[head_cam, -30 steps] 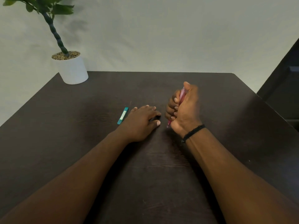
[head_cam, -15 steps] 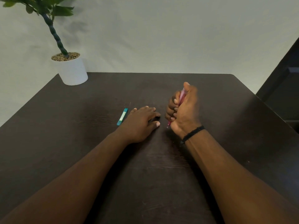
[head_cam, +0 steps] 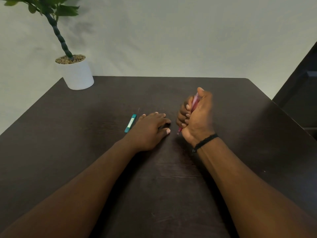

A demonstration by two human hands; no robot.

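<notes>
While right hand [head_cam: 197, 121] grips pen [head_cam: 195, 102] (pink), left [head_cam: 148, 130] rests.

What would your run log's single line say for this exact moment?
right hand: grips pink pen, thumb on top | left hand: flat on table | teal case: beside left hand

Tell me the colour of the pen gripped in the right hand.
Pink: the pen in the right hand, seen in the head view.

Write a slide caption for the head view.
Right hand grips a pink pen in a fist; left hand rests on the dark table beside a teal case.
</notes>
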